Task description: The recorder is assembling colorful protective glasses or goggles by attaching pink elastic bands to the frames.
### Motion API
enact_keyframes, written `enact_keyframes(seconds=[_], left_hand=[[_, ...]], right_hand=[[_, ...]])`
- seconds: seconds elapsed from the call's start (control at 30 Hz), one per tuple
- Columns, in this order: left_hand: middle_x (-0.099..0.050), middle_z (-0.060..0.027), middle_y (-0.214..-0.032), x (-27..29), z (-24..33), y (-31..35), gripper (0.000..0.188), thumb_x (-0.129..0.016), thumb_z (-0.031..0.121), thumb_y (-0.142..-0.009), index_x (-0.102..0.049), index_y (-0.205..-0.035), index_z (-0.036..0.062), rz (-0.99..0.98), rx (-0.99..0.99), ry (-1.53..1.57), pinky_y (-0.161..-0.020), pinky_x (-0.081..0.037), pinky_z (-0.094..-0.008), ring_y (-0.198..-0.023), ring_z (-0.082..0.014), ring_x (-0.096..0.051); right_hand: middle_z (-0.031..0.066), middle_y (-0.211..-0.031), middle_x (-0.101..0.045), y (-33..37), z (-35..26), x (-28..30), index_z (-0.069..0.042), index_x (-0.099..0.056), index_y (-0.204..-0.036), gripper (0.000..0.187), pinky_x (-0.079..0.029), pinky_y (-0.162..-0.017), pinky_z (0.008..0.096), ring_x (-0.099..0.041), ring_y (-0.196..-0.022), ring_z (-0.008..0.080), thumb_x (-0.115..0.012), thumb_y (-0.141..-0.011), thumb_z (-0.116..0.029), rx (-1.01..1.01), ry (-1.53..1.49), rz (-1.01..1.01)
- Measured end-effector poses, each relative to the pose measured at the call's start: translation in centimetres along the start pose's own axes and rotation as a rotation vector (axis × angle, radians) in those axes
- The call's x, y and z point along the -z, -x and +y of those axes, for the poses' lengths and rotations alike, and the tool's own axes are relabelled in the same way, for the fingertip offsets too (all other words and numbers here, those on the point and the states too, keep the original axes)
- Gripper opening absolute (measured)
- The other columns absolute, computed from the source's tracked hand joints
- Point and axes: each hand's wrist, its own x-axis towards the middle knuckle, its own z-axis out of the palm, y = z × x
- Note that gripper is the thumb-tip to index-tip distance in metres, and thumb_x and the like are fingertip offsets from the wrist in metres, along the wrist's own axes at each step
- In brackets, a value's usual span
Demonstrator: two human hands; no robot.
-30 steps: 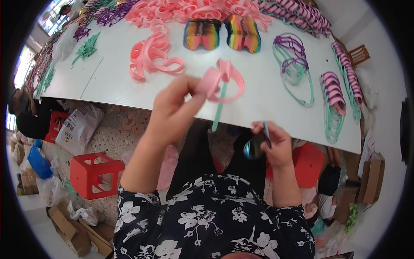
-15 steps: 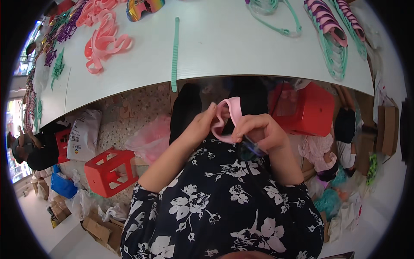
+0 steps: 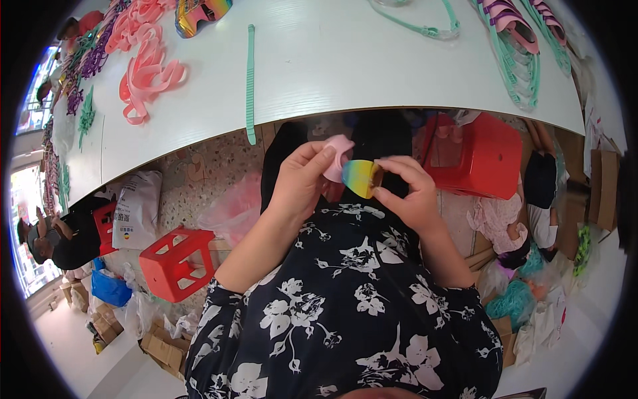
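**Pink frame and mirrored lens held together over the lap**

I read this from the head view, going left to right. At the far left edge of the white table (image 3: pixel 345 73) lies a heap of pink straps (image 3: pixel 143 73). Next to it, a single teal strap (image 3: pixel 250 83) runs straight across the surface, its near end hanging just over the near edge. Toward the right corner I see teal and pink goggle frames (image 3: pixel 518 60) stacked in a loose pile.

Below the near edge, both hands work above my lap, off the table. My left hand (image 3: pixel 299 183) is closed on a small pink frame piece (image 3: pixel 337 156): thumb and fingers pinch it, and the piece rises from the fingertips. My right hand (image 3: pixel 409 193) is closed on a rainbow-mirrored lens (image 3: pixel 360 178), held between thumb and forefinger at its right end.

What matters here is how the two parts sit. The lens lies just to the right of and slightly below the pink piece. They touch or all but touch; I cannot tell whether the lens edge is seated in the frame. The lens's long axis runs roughly left to right, its free end pointing at the left hand's grip. Each hand is equally close to the joint between them.

On the floor there is a red stool (image 3: pixel 176 263) to the left and a red crate (image 3: pixel 478 156) to the right.
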Motion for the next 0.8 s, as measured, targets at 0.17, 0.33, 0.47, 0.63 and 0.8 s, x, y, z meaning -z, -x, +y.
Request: enact_keyframes(seconds=[0.17, 0.33, 0.47, 0.63, 0.8], left_hand=[[-0.068, -0.0079, -0.098, 1.0, 0.0, -0.1, 0.019, -0.059, 0.018, -0.103, -0.060, -0.111, 0.0008, 0.004, -0.026, 0.014, -0.077, -0.051, -0.0289, -0.086, -0.0123, -0.065], [-0.068, -0.0062, -0.087, -0.3, -0.2, -0.1, 0.019, -0.057, 0.020, -0.104, -0.060, -0.108, 0.0013, 0.119, -0.085, -0.050, -0.053, -0.048, -0.0213, -0.066, -0.0083, -0.063], [-0.068, -0.0082, -0.091, -0.4, 0.0, 0.0, 0.019, -0.058, 0.019, -0.103, -0.059, -0.108, 0.0004, 0.095, -0.092, -0.038, -0.053, -0.052, -0.0229, -0.066, -0.0113, -0.065], [-0.068, -0.0099, -0.093, -0.2, 0.1, 0.1, 0.021, -0.061, 0.020, -0.102, -0.058, -0.107, -0.0005, 0.094, -0.064, 0.005, -0.051, -0.056, -0.0263, -0.068, -0.0140, -0.067], [-0.068, -0.0093, -0.093, 0.0, -0.6, -0.3, 0.019, -0.061, 0.019, -0.102, -0.059, -0.107, 0.0000, 0.136, -0.056, 0.048, -0.053, -0.056, -0.0261, -0.072, -0.0138, -0.068]], right_hand=[[0.0130, -0.109, -0.067, 0.1, 0.1, -1.4, -0.003, -0.069, -0.119, 0.044, -0.055, -0.087, 0.0341, -0.067, -0.099, 0.0252, -0.081, -0.076, -0.006, -0.041, 0.038, 0.067], [0.0135, -0.107, -0.067, -0.3, 0.1, -2.2, -0.002, -0.068, -0.116, 0.043, -0.056, -0.083, 0.0347, -0.068, -0.096, 0.0267, -0.080, -0.075, -0.003, 0.036, 0.087, 0.108], [0.0140, -0.106, -0.067, -0.5, 0.0, -2.5, -0.002, -0.068, -0.115, 0.042, -0.056, -0.083, 0.0351, -0.068, -0.095, 0.0282, -0.079, -0.074, -0.002, 0.077, 0.118, 0.120], [0.0143, -0.106, -0.067, -0.6, 0.2, -2.8, -0.002, -0.069, -0.115, 0.043, -0.056, -0.082, 0.0353, -0.068, -0.094, 0.0285, -0.080, -0.073, -0.002, 0.095, 0.132, 0.139], [0.0147, -0.106, -0.067, -0.3, 0.3, -3.0, -0.003, -0.069, -0.115, 0.044, -0.056, -0.081, 0.0354, -0.068, -0.093, 0.0288, -0.080, -0.073, -0.002, 0.124, 0.152, 0.170]])
